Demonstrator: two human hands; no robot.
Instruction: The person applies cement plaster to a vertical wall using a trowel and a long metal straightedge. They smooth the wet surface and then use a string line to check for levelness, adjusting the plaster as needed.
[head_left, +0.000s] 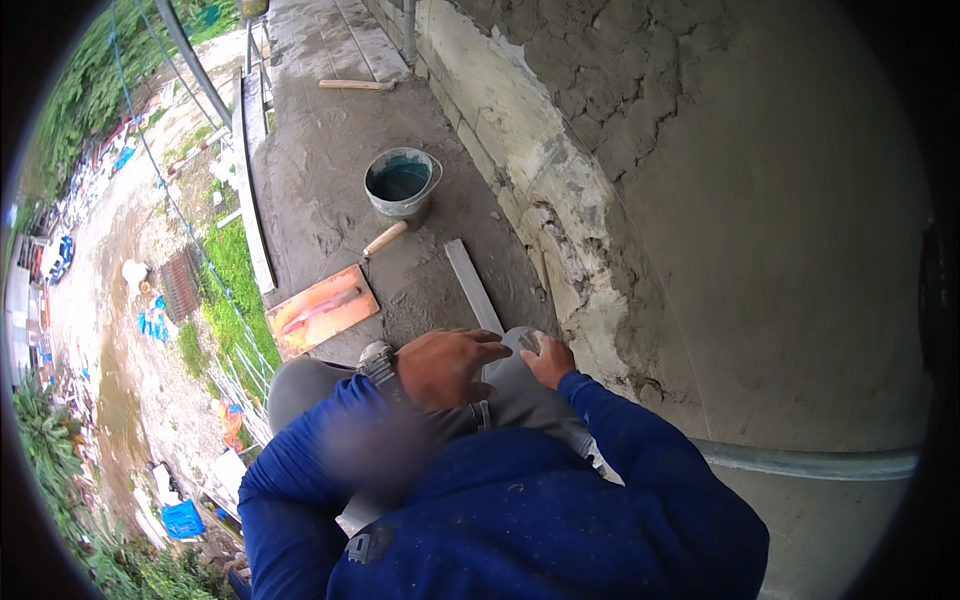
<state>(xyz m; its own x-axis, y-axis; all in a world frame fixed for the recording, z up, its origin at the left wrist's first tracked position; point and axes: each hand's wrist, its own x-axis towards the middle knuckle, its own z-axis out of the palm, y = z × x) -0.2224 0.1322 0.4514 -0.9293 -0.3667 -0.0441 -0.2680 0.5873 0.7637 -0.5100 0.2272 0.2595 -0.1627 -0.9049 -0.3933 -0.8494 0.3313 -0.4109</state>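
Observation:
My left hand point(448, 368), with a watch point(378, 365) on its wrist, is open above my lap, fingers loosely spread and slightly bent. My right hand point(548, 362) is closed at my right knee point(518, 377), its fingertips on a pale patch or small thing I cannot make out. Ahead of my knees lie an orange plastering float point(310, 313), a wooden-handled tool point(385, 240) with its head hidden, and a long grey straightedge point(468, 275). A grey bucket point(398, 210) with dark liquid stands beyond them.
A cracked, partly plastered wall point(760, 250) runs along my right. The cement-smeared ledge point(300, 180) has another wooden-handled tool point(350, 86) farther off. Metal poles point(200, 70) and boards point(252, 180) line its left edge, above a drop to littered ground and greenery.

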